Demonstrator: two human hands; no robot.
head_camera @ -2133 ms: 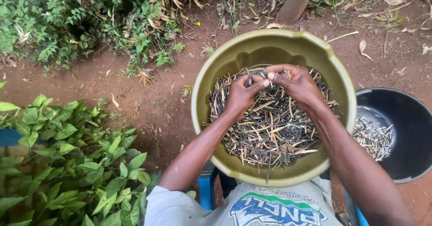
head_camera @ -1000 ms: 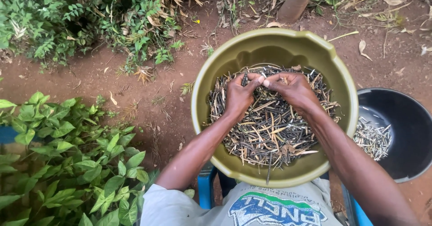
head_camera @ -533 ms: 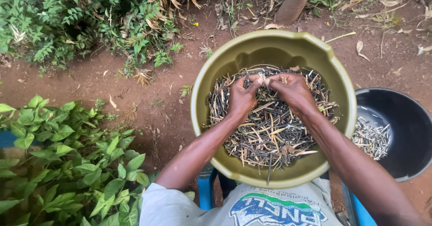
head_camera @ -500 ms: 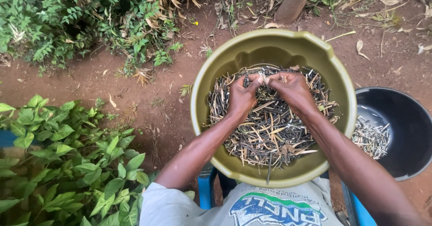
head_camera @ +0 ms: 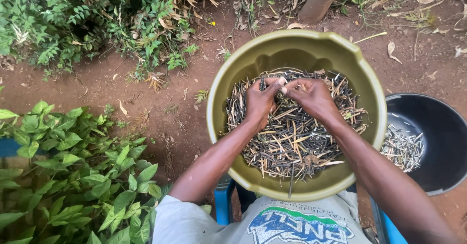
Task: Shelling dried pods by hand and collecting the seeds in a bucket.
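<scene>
Over the basin: both hands worked one dry pod

At the far side of the olive basin [head_camera: 221,98], the left hand [head_camera: 260,100] and right hand [head_camera: 311,98] met thumb to thumb, each pinching an end of a single dark pod [head_camera: 282,81], a grip that suits splitting it open; what it held inside could not be made out. Hands were kept low over the pile [head_camera: 292,137], so any spill would land in the basin. Pods looked thin, long and brittle, mostly black-brown with some straw-yellow ones mixed in, lying crisscross. On the person's right a black tub [head_camera: 438,127] stood just beside the basin, holding a smaller heap of pale husks [head_camera: 401,149]. Red soil and green plants [head_camera: 73,176] surrounded the seat
</scene>
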